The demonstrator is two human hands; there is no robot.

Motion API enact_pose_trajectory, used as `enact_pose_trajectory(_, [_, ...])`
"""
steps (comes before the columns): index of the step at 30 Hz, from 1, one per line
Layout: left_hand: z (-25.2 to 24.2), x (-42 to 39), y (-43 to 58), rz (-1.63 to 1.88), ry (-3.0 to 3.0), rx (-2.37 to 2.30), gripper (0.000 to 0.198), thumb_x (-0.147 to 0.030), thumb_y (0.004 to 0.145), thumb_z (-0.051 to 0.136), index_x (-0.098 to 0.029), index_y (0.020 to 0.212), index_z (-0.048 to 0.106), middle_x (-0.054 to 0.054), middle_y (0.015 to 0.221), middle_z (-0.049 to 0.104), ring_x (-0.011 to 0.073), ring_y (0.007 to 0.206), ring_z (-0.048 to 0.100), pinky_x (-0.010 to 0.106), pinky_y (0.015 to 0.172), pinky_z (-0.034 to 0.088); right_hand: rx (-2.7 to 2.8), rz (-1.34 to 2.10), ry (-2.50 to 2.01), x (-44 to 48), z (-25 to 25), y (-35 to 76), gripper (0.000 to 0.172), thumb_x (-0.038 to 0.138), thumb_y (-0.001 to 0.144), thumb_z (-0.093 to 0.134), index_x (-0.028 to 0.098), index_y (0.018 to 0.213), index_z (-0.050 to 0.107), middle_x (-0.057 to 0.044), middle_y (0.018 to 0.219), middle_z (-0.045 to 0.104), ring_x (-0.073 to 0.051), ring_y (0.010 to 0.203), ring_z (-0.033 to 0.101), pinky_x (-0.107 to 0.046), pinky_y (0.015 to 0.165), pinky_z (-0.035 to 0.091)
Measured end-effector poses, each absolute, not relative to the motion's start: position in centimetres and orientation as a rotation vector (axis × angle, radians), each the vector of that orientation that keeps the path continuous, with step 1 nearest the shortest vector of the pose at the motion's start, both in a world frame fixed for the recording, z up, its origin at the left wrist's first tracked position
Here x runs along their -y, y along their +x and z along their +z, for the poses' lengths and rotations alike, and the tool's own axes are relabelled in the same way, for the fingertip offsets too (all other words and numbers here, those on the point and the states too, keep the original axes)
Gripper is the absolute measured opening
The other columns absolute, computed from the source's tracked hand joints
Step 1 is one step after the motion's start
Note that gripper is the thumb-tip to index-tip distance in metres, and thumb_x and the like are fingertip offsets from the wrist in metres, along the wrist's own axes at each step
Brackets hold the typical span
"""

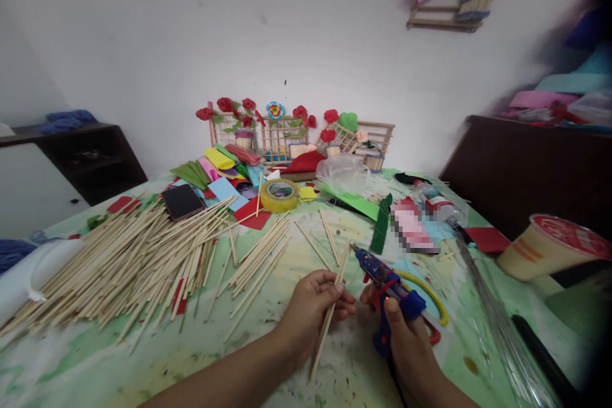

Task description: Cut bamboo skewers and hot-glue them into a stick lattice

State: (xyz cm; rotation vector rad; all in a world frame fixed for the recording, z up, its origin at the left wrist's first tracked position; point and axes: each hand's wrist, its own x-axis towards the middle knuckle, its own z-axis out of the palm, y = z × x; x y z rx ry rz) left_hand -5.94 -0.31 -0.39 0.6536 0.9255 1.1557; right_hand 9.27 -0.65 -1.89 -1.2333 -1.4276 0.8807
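Note:
My left hand is closed around a thin wooden stick that runs from near the table edge up toward the glue gun's tip. In my right hand is a blue hot-glue gun, its fingers wrapped round the grip and its nozzle pointing up-left, close to the top end of the stick. Both hands hover over the paint-stained table, near its front edge.
A big heap of wooden sticks covers the left. Further back lie a phone, a yellow tape roll, coloured paper and stick lattices with red paper roses. Right: plastic bottle, paper cup, yellow-handled scissors, metal wires.

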Motion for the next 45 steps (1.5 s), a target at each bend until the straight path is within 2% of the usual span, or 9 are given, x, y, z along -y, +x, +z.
enact_pose_trajectory(9, [0.2, -0.1, -6.2, 1.169, 0.526, -0.991, 0.009, -0.019, 0.079, 0.058, -0.013, 0.082, 0.052, 0.006, 0.071, 0.064, 0.0092, 0.059, 0.062, 0.016, 0.056, 0.048, 2.01, -0.087, -1.811, -2.5, 2.7, 14.7, 0.024, 0.042, 0.077, 0.05, 0.018, 0.072, 0.053, -0.009, 0.075, 0.06, -0.026, 0.076, 0.055, -0.035, 0.067, 0.039])
enact_pose_trajectory(12, [0.3, -0.1, -6.2, 1.166, 0.525, -0.99, 0.008, -0.019, 0.08, 0.056, -0.013, 0.083, 0.051, 0.006, 0.071, 0.063, 0.0093, 0.059, 0.062, 0.016, 0.055, 0.048, 2.112, -0.22, -1.952, -3.3, 2.0, 15.6, 0.019, 0.036, 0.074, 0.053, 0.017, 0.074, 0.053, -0.011, 0.078, 0.062, -0.028, 0.081, 0.056, -0.036, 0.069, 0.039])
enact_pose_trajectory(21, [0.2, 0.0, -6.2, 1.165, 0.566, -0.958, 0.014, -0.023, 0.078, 0.059, -0.013, 0.081, 0.049, 0.006, 0.07, 0.063, 0.0093, 0.059, 0.062, 0.015, 0.054, 0.046, 2.278, -0.321, -1.915, -3.8, 0.3, 16.5, 0.059, 0.073, 0.065, 0.047, 0.016, 0.077, 0.058, -0.013, 0.075, 0.062, -0.03, 0.077, 0.058, -0.038, 0.068, 0.039])
enact_pose_trajectory(26, [0.3, 0.2, -6.3, 1.173, 0.644, -0.873, 0.023, -0.032, 0.078, 0.058, -0.013, 0.086, 0.049, 0.005, 0.071, 0.063, 0.0109, 0.059, 0.063, 0.016, 0.053, 0.045, 2.185, -0.389, -1.773, -2.3, 3.0, 15.5, 0.059, 0.072, 0.069, 0.045, 0.015, 0.078, 0.06, -0.015, 0.08, 0.061, -0.033, 0.082, 0.056, -0.041, 0.072, 0.038])
enact_pose_trajectory(31, [0.1, 0.5, -5.8, 1.096, 0.881, -0.783, 0.03, -0.042, 0.076, 0.056, -0.014, 0.084, 0.049, 0.001, 0.062, 0.06, 0.0099, 0.045, 0.057, 0.017, 0.042, 0.04, 2.123, 0.287, -1.499, -0.6, 3.8, 9.7, 0.04, 0.05, 0.079, 0.048, 0.017, 0.098, 0.061, -0.009, 0.087, 0.063, -0.025, 0.08, 0.058, -0.036, 0.07, 0.041])
enact_pose_trajectory(34, [-0.1, 0.5, -5.6, 1.101, 1.04, -0.861, 0.03, -0.044, 0.078, 0.051, -0.015, 0.081, 0.051, -0.003, 0.051, 0.052, 0.0091, 0.039, 0.049, 0.02, 0.04, 0.039, 1.871, 0.824, -1.323, -0.7, 2.5, 6.0, 0.03, 0.046, 0.078, 0.05, 0.019, 0.081, 0.063, -0.005, 0.07, 0.063, -0.021, 0.068, 0.058, -0.031, 0.061, 0.042])
enact_pose_trajectory(38, [0.6, 0.0, -7.4, 1.153, 1.499, -1.096, 0.027, -0.037, 0.084, 0.041, -0.015, 0.085, 0.056, 0.002, 0.067, 0.059, 0.0137, 0.061, 0.057, 0.025, 0.058, 0.046, 1.256, 1.233, -1.196, -2.0, 1.5, 2.7, 0.026, 0.044, 0.064, 0.064, 0.018, 0.063, 0.059, -0.002, 0.06, 0.06, -0.02, 0.063, 0.057, -0.029, 0.059, 0.044])
enact_pose_trajectory(42, [2.6, -1.1, -11.2, 0.863, 2.238, -1.539, 0.029, -0.041, 0.081, 0.044, -0.016, 0.084, 0.06, 0.008, 0.083, 0.063, 0.0222, 0.083, 0.057, 0.035, 0.077, 0.043, 0.907, 1.324, -1.147, -3.3, 1.4, 0.4, 0.033, 0.05, 0.062, 0.059, 0.019, 0.067, 0.055, -0.002, 0.065, 0.061, -0.017, 0.062, 0.058, -0.028, 0.057, 0.045])
enact_pose_trajectory(45, [3.4, -2.2, -13.9, 0.71, 2.272, -2.038, 0.034, -0.043, 0.081, 0.044, -0.015, 0.094, 0.059, 0.012, 0.094, 0.06, 0.0257, 0.094, 0.054, 0.036, 0.082, 0.041, 0.849, 1.365, -1.158, -3.9, 1.0, -1.5, 0.032, 0.05, 0.062, 0.057, 0.019, 0.068, 0.051, 0.002, 0.057, 0.056, -0.014, 0.047, 0.053, -0.025, 0.044, 0.042])
